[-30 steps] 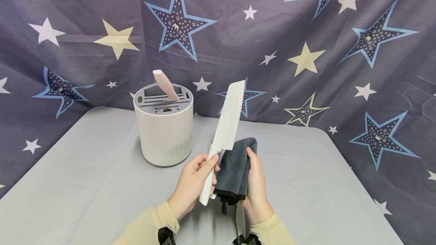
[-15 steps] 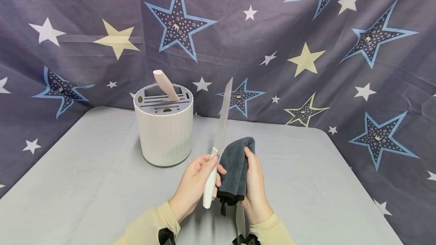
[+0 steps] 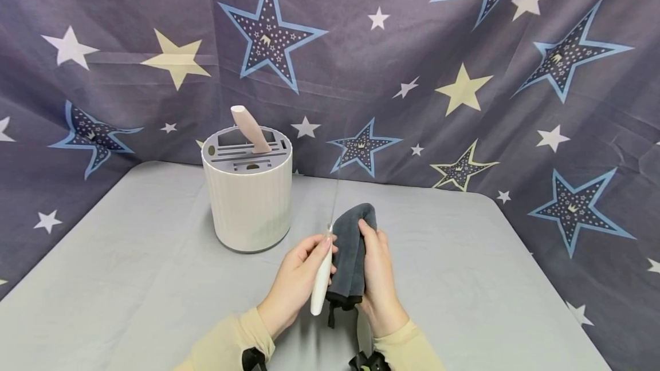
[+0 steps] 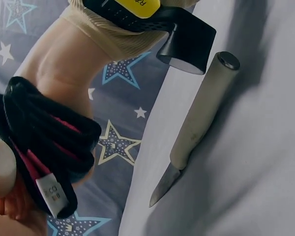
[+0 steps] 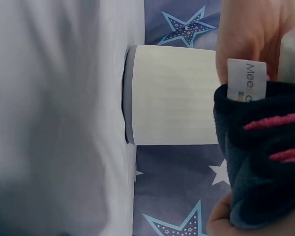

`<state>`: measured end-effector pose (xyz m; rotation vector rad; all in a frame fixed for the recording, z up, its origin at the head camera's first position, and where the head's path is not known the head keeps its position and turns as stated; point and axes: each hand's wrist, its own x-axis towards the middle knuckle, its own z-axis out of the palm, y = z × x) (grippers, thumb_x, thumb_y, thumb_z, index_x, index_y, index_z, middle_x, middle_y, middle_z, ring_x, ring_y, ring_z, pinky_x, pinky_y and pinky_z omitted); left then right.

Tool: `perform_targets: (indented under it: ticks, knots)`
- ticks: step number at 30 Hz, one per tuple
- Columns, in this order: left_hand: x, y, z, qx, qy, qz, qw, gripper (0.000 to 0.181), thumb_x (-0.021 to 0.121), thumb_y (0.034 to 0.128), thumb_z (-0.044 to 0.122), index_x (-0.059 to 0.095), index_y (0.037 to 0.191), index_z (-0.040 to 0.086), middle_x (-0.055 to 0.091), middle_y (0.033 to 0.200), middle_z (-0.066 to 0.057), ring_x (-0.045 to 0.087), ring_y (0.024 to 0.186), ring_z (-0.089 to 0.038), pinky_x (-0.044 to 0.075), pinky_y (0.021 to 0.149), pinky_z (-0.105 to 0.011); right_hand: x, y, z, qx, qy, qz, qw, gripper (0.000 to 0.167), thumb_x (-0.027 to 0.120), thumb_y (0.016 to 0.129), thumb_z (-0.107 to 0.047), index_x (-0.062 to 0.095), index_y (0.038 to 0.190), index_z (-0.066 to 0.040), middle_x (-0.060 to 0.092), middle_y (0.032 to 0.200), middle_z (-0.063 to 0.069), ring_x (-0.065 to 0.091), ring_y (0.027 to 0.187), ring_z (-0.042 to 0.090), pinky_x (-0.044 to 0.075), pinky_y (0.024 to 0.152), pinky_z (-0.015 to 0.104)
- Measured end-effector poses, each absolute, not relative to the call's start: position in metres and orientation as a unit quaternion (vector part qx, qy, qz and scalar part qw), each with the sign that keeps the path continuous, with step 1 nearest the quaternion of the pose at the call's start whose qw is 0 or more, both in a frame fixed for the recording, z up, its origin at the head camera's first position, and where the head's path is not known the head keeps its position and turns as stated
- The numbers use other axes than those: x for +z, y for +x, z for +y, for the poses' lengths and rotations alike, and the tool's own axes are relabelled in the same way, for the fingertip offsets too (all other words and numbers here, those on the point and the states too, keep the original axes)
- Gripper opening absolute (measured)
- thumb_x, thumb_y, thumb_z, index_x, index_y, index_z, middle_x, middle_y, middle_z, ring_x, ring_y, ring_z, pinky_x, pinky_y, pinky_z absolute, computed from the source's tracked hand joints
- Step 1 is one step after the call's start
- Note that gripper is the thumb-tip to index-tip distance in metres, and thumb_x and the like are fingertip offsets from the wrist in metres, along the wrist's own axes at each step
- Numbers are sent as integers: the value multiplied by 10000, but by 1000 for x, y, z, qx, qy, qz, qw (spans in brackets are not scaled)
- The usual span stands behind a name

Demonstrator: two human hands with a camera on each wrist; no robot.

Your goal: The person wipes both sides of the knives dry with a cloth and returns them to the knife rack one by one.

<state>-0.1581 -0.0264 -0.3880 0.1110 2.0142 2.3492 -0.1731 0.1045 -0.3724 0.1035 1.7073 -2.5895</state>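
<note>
My left hand (image 3: 294, 276) grips the white handle of a cleaver (image 3: 321, 288). Its blade points up and away, seen nearly edge-on as a thin line. A folded dark grey cloth (image 3: 350, 251) with black trim is held in my right hand (image 3: 380, 282), just right of the cleaver's handle. Whether the cloth touches the blade is unclear. In the right wrist view, the cloth (image 5: 260, 167) shows pink inner folds and a white label, with the left hand (image 5: 250, 34) behind it. Below the hands, a smaller knife (image 4: 199, 113) with a beige handle lies on the table.
A round white knife block (image 3: 250, 205) stands behind and left of the hands, its slotted top holding a knife with a pink handle (image 3: 250, 129). The table (image 3: 129, 279) has a grey cover. A star-patterned curtain (image 3: 330, 62) hangs behind it.
The cleaver has turned in my left hand, from its broad side facing me to nearly edge-on. My right hand has shifted slightly left with the cloth, closer to the handle.
</note>
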Motion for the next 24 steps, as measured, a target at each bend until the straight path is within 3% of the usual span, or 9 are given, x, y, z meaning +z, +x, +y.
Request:
perform_targets:
  ticks: [5,13,24]
  knots:
    - [-389,-157,-25,727,32,686,-4,418,540,1010,399,649,1244,71,665,1145,-103,603,933,-141,500,825,-300,-372,-173,98,-812,38,582,12,394,463,1031,-410,365,1239,-90,559,959,42,585,729,126,511,647,272]
    - [-392,-154,-22,702,29,711,-40,392,569,1005,347,663,1261,65,689,1171,-108,617,960,-135,505,808,-252,-373,-175,90,-787,43,615,-2,449,513,1008,-439,381,1256,-89,531,1071,77,565,840,157,481,729,280]
    - [-395,-153,-18,668,37,735,-112,329,592,994,319,723,1187,87,712,1094,-54,630,1015,-165,500,849,-228,-375,-175,85,-769,43,638,-20,470,544,990,-469,406,1234,-93,532,1056,85,565,848,169,481,729,286]
